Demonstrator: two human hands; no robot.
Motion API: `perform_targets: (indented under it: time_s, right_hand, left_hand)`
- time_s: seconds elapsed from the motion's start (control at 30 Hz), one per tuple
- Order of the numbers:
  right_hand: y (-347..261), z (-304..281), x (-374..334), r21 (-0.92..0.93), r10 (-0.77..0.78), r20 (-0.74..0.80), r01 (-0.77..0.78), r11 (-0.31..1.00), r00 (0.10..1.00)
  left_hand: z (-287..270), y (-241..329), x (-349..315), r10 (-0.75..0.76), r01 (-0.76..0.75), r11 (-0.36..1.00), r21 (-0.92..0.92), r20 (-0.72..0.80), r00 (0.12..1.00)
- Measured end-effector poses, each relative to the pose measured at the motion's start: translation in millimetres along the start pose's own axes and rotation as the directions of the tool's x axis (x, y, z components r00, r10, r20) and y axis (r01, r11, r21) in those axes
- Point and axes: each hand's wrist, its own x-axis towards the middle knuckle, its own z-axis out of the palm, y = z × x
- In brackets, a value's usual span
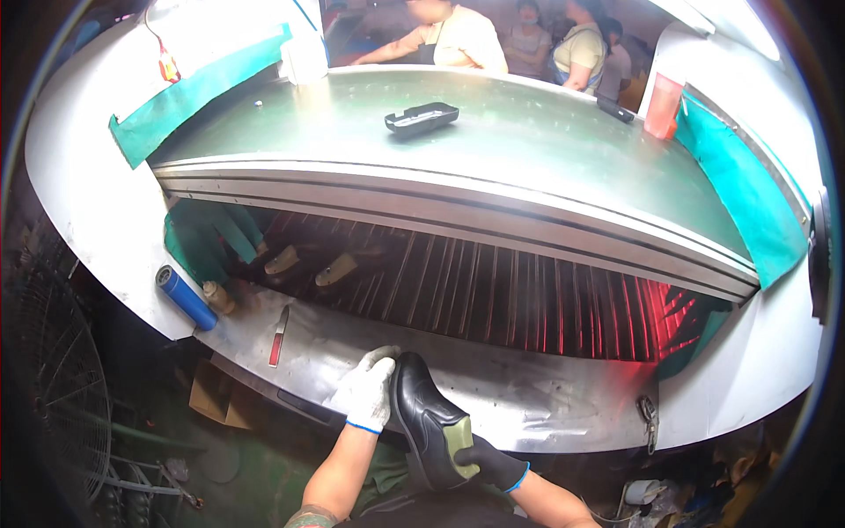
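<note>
A black leather slip-on shoe (427, 405) is held up before me at the near edge of the metal ledge, its toe pointing up and away. In its opening sits a pale green shoe last (460, 444). My left hand (365, 387), in a white glove with blue trim, is closed against the sole side near the toe; its fingertips are partly hidden. My right hand (489, 462), in a dark glove, grips the last at the heel end. On the ledge to the left lies a knife-like tool (278, 339) with a red handle.
A green conveyor belt (528, 132) above carries a black plastic tray (422, 120). Under it, dark rollers (458, 286) hold two beige lasts (335, 269), with red glow at right. A blue cylinder (187, 297) and a cream bottle (217, 297) stand left. Several people are beyond.
</note>
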Motion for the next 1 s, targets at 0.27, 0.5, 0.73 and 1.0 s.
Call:
perform_targets:
  time_s: [0.27, 0.5, 0.73, 1.0]
  right_hand:
    - [15.0, -0.2, 0.4, 0.176, 0.021, 0.045, -0.029, 0.984, 0.999]
    - [2.5, 5.2, -3.0, 0.172, 0.058, 0.017, -0.06, 0.983, 0.998]
    - [-4.0, -2.5, -2.0, 0.184, 0.048, 0.021, -0.052, 0.981, 0.999]
    - [-113.1, -29.8, 29.3, -0.348, -0.118, -0.235, 0.03, 0.937, 0.965]
  left_hand:
    - [-3.6, 4.3, -67.1, -0.039, 0.061, 0.956, 0.288, -0.08, 0.996]
    - [-23.0, 6.3, -42.1, -0.091, 0.035, 0.825, 0.564, 0.071, 0.993]
    - [-4.3, 25.0, -43.6, -0.14, 0.098, 0.827, 0.553, 0.035, 0.989]
    - [-57.5, 12.3, -6.0, 0.424, -0.349, 0.452, 0.821, 0.146, 0.894]
